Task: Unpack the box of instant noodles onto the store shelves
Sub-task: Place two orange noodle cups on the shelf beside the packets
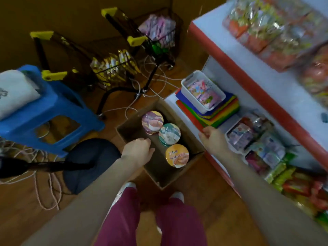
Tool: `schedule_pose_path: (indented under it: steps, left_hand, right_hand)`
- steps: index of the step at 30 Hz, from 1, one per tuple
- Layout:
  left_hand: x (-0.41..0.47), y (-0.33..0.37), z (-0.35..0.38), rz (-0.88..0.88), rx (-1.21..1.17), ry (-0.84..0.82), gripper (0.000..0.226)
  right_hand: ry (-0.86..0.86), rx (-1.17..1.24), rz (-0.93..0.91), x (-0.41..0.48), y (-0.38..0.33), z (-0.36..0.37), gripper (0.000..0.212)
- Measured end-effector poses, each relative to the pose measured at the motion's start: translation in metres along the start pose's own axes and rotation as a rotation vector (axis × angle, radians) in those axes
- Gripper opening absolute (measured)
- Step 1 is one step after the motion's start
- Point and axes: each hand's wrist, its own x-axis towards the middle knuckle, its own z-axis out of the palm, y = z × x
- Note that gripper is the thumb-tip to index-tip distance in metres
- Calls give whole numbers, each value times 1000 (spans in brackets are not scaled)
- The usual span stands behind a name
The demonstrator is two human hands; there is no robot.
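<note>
An open cardboard box (156, 174) sits on the wooden floor in front of my feet, against the foot of the store shelves. Three round noodle cups stand in a row inside it: a pink-lidded cup (152, 122) at the far end, a green-lidded cup (169, 134) in the middle and an orange-lidded cup (177, 156) nearest me. My left hand (138, 151) is curled over the box's left rim. My right hand (213, 139) is closed on the right rim, beside the red edge of the bottom shelf (215, 164).
The bottom shelf holds a white basket (204, 89) of packets on a stack of coloured sheets (218, 112), plus more snack packets. The upper shelf (248, 55) carries bagged noodles. A blue stool (53, 110), a black round seat (92, 160), two carts (113, 68) and floor cables lie left.
</note>
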Motion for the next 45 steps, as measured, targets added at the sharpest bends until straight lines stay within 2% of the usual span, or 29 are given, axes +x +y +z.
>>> schedule_pose_path:
  steps: [5, 10, 18, 22, 26, 31, 37, 45]
  left_hand:
    - [79, -20, 95, 57, 67, -156, 30]
    - [147, -42, 200, 7, 19, -299, 27]
    - [235, -57, 297, -58, -123, -324, 27]
    - [258, -67, 317, -54, -132, -300, 28]
    - [271, -73, 332, -86, -152, -335, 30]
    - [282, -61, 353, -122, -322, -373, 32]
    - [281, -42, 383, -167, -425, -388, 29]
    - [283, -32, 391, -231, -587, -369, 29]
  right_hand:
    - [-42, -72, 74, 53, 60, 87, 33]
    - [-124, -150, 115, 113, 123, 173, 36]
    - [-331, -207, 225, 186, 184, 259, 50]
    - [-394, -110, 227, 202, 193, 263, 47]
    - [-398, -106, 139, 201, 200, 250, 32]
    - [-370, -112, 73, 191, 201, 233, 17]
    - [-285, -163, 60, 178, 198, 216, 26]
    - [-173, -10, 75, 166, 204, 204, 25]
